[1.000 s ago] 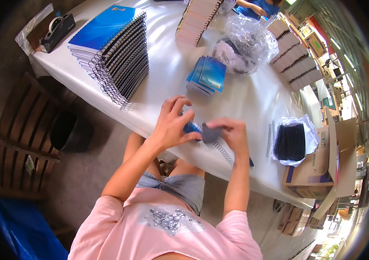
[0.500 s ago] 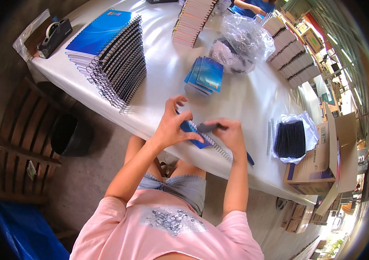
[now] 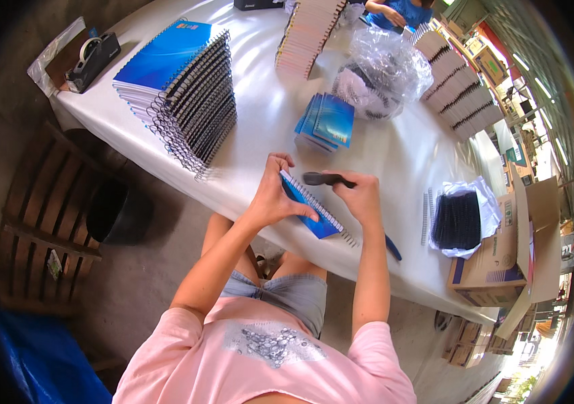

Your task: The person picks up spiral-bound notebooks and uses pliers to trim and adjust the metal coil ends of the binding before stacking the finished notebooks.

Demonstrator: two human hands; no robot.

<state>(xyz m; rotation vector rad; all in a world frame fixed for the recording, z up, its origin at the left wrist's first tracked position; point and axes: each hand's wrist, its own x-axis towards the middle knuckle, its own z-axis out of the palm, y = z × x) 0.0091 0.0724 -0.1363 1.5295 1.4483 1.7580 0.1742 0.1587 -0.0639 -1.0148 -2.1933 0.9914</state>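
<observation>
A small blue notebook (image 3: 314, 219) is tilted at the table's near edge, its spine facing up. My left hand (image 3: 272, 195) grips it, with the thumb across the cover and the fingers behind. A wire coil (image 3: 321, 206) runs along the spine, and its loose end sticks out past the lower right corner. My right hand (image 3: 360, 195) is closed around a dark, round-ended tool (image 3: 321, 178), held just above the spine and apart from it. What the tool is I cannot make out. Beyond lies a small pile of similar blue notebooks (image 3: 327, 121).
A tall stack of large spiral notebooks (image 3: 193, 101) stands left, near a tape dispenser (image 3: 91, 57). Right are black coils on paper (image 3: 455, 219), a cardboard box (image 3: 496, 269) and a slim dark blue object (image 3: 393, 248). Behind are a plastic bag (image 3: 388, 60), book stacks and another person (image 3: 398, 13).
The right hand has lifted the dark tool slightly off the spine, and its blur is gone. More of the coil now sits in the spine, with a shorter end sticking out.
</observation>
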